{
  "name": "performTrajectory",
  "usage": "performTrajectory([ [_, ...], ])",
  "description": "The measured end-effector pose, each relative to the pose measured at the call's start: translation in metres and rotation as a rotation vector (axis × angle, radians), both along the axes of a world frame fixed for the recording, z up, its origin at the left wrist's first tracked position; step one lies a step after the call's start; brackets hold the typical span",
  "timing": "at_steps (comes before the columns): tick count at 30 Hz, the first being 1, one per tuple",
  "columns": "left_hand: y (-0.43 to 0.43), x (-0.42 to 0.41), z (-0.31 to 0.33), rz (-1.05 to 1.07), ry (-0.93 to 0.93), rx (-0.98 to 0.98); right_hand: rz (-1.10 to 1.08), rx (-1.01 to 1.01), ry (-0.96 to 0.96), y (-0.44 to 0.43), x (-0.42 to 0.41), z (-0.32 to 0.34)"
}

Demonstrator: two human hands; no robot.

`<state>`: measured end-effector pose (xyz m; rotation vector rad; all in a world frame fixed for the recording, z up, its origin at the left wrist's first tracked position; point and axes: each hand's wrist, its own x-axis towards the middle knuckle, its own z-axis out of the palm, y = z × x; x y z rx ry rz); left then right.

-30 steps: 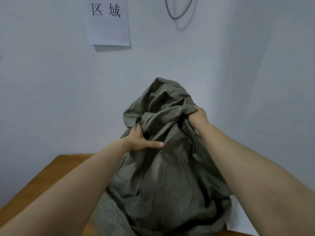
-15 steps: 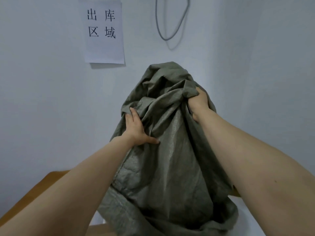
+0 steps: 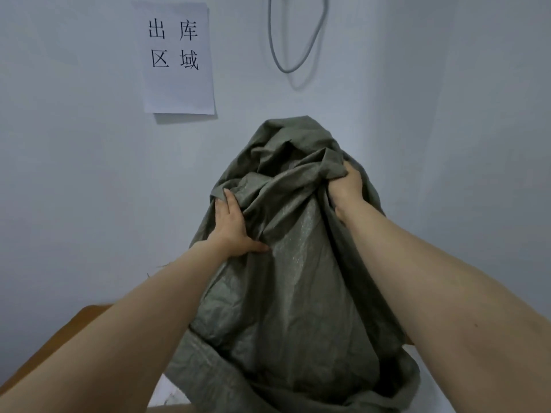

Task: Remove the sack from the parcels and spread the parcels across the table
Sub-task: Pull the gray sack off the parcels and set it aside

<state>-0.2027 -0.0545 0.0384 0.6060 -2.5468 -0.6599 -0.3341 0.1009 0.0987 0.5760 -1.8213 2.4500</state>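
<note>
From my feed, the grey-green woven sack [image 3: 298, 293] fills the middle of the view, held up in front of a pale wall, its lower folds pooling at the bottom edge of the frame. My operator's right hand [image 3: 347, 189] is clenched on a bunched handful of cloth near the top; its fingers are buried in the folds. The left hand [image 3: 231, 228] lies against the sack lower down and to the left, thumb spread across the fabric. Its fingers [image 3: 229, 201] run up the cloth and their tips vanish at a fold, so I cannot tell whether they hook it or only press. What the sack holds is hidden. A white patch [image 3: 167, 394] peeks out under its lower left edge and another on the right; I cannot make out what they are. Only a brown corner of the desk [image 3: 59, 344] shows, behind the left forearm. On the wall hang a paper sign [image 3: 177, 58] and a looped cable [image 3: 298, 40], cut off at the top.
</note>
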Motion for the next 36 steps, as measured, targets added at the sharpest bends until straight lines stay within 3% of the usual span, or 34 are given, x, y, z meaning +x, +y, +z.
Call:
performTrajectory([
  [3,-0.002,0.001,-0.002,-0.001,-0.007,0.007,0.016,-0.007,-0.001,-0.001,0.005,0.002],
  [9,-0.005,-0.012,0.051,-0.002,0.168,-0.06,-0.02,-0.096,0.129,0.0,0.002,0.057],
  [16,-0.008,-0.015,0.02,-0.029,0.046,-0.017,0.003,-0.068,-0.005,0.003,-0.005,0.022],
  [22,-0.011,-0.021,0.063,0.017,0.239,-0.053,-0.003,-0.077,0.095,-0.002,0.002,0.059],
  [26,-0.014,-0.013,0.027,0.048,0.056,-0.032,-0.03,0.058,0.071,0.0,-0.009,0.012],
  [29,0.001,-0.003,0.004,0.109,-0.05,0.088,-0.079,0.323,0.086,-0.001,-0.016,-0.03],
  [33,0.027,0.001,0.007,0.115,0.096,0.167,-0.148,0.6,0.025,-0.005,-0.025,-0.057],
  [36,0.042,-0.005,0.009,0.045,0.139,0.187,-0.109,0.558,0.021,-0.003,-0.017,-0.063],
])
